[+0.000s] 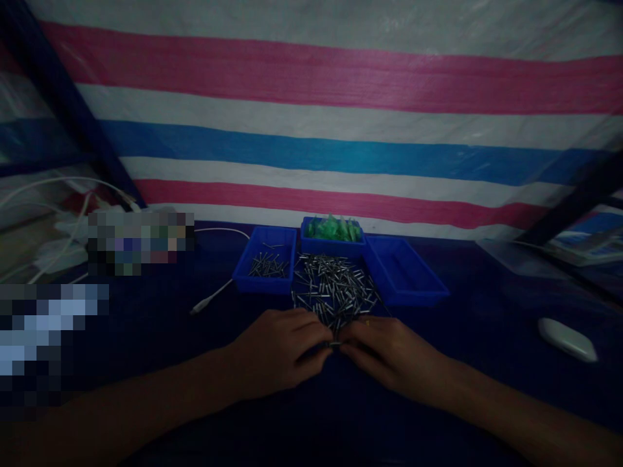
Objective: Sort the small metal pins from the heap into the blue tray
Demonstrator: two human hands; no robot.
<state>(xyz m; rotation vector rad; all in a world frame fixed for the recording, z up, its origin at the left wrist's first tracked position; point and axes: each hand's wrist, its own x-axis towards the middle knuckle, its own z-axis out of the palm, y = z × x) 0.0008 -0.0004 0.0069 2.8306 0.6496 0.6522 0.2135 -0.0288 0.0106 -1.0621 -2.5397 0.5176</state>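
My left hand (287, 347) and my right hand (387, 347) meet just in front of a loose pile of metal pins (338, 279) that look like blind rivets. A small metal pin (334, 344) shows between the fingertips, which are pinched at its two ends. Dim light hides its exact shape. Behind my left hand, a blue bin (263, 286) holds several thin dark pins (268, 266). A second blue bin (409, 269) stands to the right of the pile, with nothing seen inside.
At the back, a blue bin (335, 246) contains green plastic packets (333, 228). A white cable (211, 299) lies left of the bins. On the right rests a rounded white object (567, 338). Striped sheeting (341, 155) hangs behind the dark blue table (311, 421).
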